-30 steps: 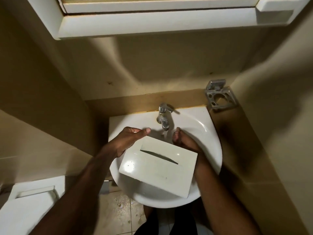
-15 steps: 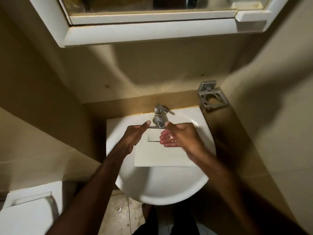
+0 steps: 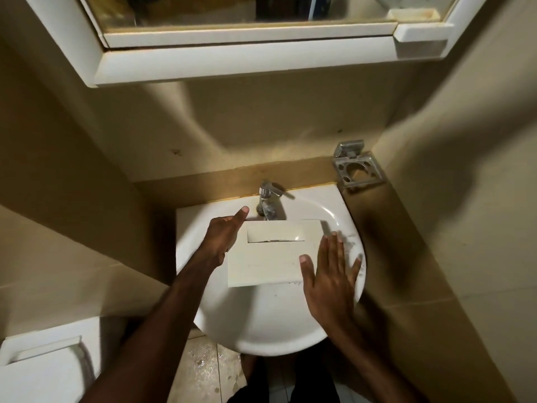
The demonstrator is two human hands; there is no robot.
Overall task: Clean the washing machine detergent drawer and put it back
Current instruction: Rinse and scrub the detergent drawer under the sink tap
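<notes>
white plastic detergent drawer [image 3: 267, 257] sits across the top of the sink [image 3: 270, 324] with its front panel facing up, handle recess toward 12 o'clock, right under the tap [image 3: 268, 200]. left hand [image 3: 222, 237] grips the drawer's 9 o'clock edge, thumb pointing up toward the tap, fingers tucked under where i can't see them. right hand [image 3: 331, 274] is flat and spread wide, fingers straight, over the drawer's 3 o'clock end and the basin rim, thumb lying on the panel. can't tell if the palm is actually pressing down. metal toothbrush holder [image 3: 356, 167] is on the wall at about 1 o'clock from the sink, mirror cabinet [image 3: 247, 56] up at 12, and a toilet cistern [image 3: 43, 362] at 8 o'clock.
</notes>
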